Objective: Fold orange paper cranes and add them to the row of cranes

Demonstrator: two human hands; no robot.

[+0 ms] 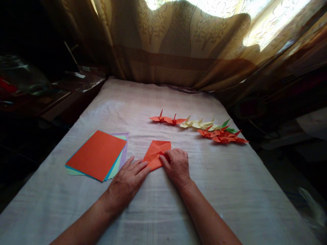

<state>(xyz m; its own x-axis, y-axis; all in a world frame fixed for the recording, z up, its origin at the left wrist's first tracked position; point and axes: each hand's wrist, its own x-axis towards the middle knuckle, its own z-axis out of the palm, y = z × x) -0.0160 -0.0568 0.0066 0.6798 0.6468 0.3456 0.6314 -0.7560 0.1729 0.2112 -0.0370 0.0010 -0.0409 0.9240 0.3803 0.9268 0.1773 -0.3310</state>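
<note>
A partly folded sheet of orange origami paper (155,149) lies on the cloth-covered surface, with creases running across it. My left hand (131,175) rests flat at its lower left edge, fingers stretched out and fingertips touching the paper. On the right side, my right hand (176,165) pinches the paper's edge between thumb and curled fingers. Those fingers hide part of the right edge. To the left is a stack of coloured paper sheets (97,154), an orange one on top with blue, green and purple corners showing beneath.
Several folded paper cranes stand at the back right: orange cranes (167,119), cream cranes (198,124), a green crane (231,130) and more orange cranes (222,136). A patterned curtain (163,51) hangs behind the white cloth (143,98). Dark furniture (84,80) borders the left.
</note>
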